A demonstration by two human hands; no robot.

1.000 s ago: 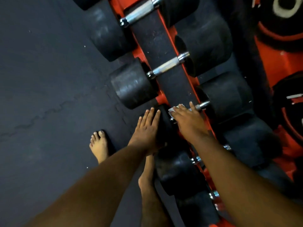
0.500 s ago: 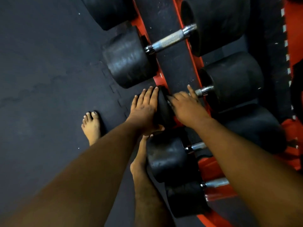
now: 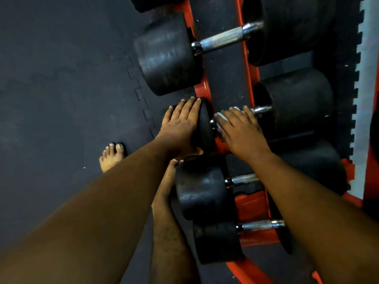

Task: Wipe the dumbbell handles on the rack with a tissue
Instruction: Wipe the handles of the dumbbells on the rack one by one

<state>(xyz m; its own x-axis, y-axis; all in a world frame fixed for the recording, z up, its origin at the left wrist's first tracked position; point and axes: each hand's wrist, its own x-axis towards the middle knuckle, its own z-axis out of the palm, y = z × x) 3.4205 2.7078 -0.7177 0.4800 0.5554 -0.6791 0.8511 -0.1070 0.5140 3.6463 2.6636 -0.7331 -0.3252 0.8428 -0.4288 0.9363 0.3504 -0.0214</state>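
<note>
Left hand (image 3: 180, 126) lay flat, fingers straight, on the near head of the dumbbell (image 3: 205, 128) on the rack (image 3: 207, 91). Right hand (image 3: 240, 130) curled over that dumbbell's handle (image 3: 261, 110), pressing the tissue (image 3: 222, 116) on it; tissue mostly hidden under fingers.

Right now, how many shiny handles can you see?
4: one at the top, one mostly under the right hand with its end showing, one below it, one lowest. More may be hidden.
</note>
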